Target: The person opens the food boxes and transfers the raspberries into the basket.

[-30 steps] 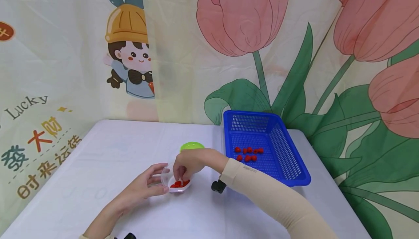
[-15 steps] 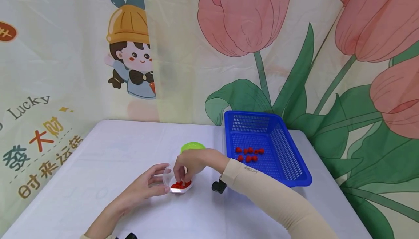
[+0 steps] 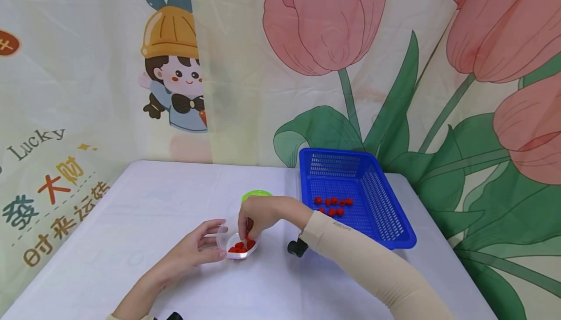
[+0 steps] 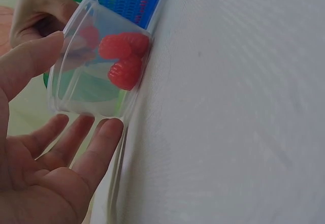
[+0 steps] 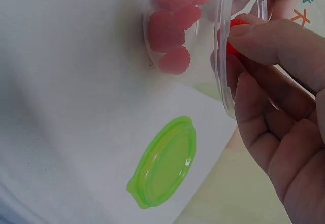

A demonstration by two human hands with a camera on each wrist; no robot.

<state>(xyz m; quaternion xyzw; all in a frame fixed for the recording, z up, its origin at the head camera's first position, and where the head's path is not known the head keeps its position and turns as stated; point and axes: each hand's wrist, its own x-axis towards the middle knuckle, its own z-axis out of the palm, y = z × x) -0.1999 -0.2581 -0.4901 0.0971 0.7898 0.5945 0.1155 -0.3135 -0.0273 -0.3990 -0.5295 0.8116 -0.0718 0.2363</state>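
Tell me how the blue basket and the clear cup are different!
The blue basket is big, while the clear cup is much smaller. The basket's walls are full of little holes, but the cup's walls are smooth and see-through. The left hand holds the cup; neither hand holds the basket. Both have red berries inside.

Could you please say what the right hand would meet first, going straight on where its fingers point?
Most likely the loose raspberries at the bottom of the clear plastic container, though depth inside it is hard to judge.
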